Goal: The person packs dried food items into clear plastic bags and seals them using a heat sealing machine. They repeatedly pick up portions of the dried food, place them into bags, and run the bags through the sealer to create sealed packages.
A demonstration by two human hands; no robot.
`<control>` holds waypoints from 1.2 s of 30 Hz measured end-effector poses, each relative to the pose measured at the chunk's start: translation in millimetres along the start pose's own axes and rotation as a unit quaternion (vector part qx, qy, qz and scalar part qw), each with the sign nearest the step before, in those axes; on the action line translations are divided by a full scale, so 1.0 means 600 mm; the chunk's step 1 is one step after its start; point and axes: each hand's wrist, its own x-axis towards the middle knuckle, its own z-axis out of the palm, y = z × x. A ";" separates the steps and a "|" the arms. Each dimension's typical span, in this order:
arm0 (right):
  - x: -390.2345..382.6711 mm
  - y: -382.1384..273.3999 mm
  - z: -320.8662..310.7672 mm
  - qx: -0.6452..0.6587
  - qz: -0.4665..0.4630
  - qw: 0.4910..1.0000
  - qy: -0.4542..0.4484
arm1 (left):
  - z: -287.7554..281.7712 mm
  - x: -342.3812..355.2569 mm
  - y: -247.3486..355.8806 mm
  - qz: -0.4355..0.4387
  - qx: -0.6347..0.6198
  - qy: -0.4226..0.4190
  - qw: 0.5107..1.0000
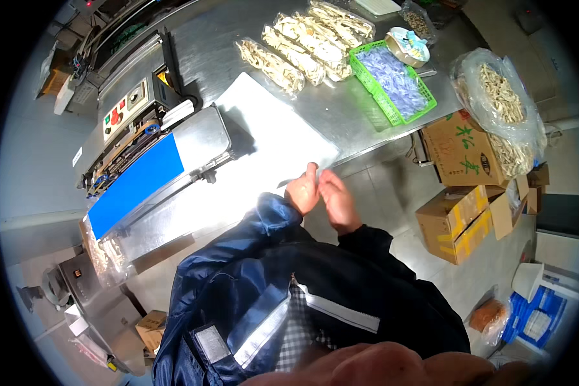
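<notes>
My left hand (303,192) is just off the near right corner of a white sheet (276,122) that lies flat on the steel table. One of its fingers points up, and no held thing shows in it. Close to its right is my right hand (340,202), fingers stretched out and slightly bent towards the left one. Its fingertips are a little blurred. A narrow gap parts the two palms, and both hands are in front of the table edge. Strong glare washes out the sheet and the tabletop to its left.
A sealing machine (132,109) with a blue panel (138,183) stands at left. Clear bags of pale dried strips (305,42) lie at the back, beside a green basket (397,120) of small bluish packets and a round tub (402,55). Cardboard boxes (453,225) stand at right.
</notes>
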 end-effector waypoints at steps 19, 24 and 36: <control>0.093 0.015 0.088 0.217 -0.076 0.968 -0.096 | -0.107 -0.162 0.121 0.099 0.058 0.113 0.987; 0.053 -0.085 0.239 0.275 -0.138 0.903 -0.299 | -0.118 -0.160 0.100 -0.013 -0.114 0.271 0.956; 0.177 0.099 0.225 0.019 0.034 0.994 -0.103 | -0.037 -0.086 -0.061 -0.188 -0.148 0.370 0.898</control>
